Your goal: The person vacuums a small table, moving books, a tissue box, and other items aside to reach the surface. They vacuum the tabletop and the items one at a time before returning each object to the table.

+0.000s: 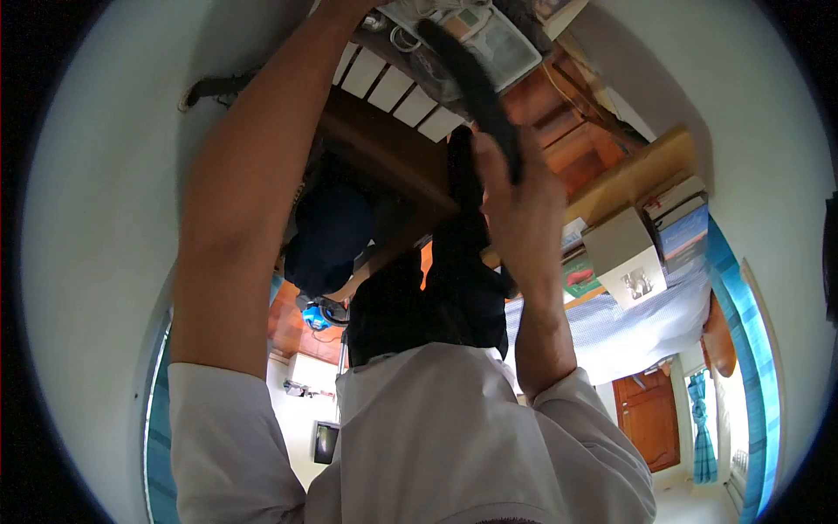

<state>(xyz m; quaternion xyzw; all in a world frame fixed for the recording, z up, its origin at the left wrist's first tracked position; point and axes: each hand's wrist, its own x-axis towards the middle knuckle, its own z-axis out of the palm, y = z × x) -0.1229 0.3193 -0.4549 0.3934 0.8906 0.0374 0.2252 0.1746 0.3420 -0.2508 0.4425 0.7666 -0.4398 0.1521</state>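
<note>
My right hand point(525, 210) is closed around one end of a long, curved black object point(476, 83). Motion blurs it, and I cannot make out its kind. Its far end reaches over a white tray point(526, 61) that holds a small device with a screen point(467, 24) and a white cable point(404, 39). My left arm point(253, 175) stretches up past the top edge of the view, so the left hand is cut off. Close to that wrist lies a small shiny object point(374, 21) on the dark surface. A row of white panels point(388, 87) runs along below the tray.
Books point(628, 253) stand on a wooden shelf point(642, 175) to the right, near a bed point(611, 332). A dark blue bundle point(332, 236) is under the brown wooden edge point(384, 140). Another black curved piece point(218, 87) is against the left wall.
</note>
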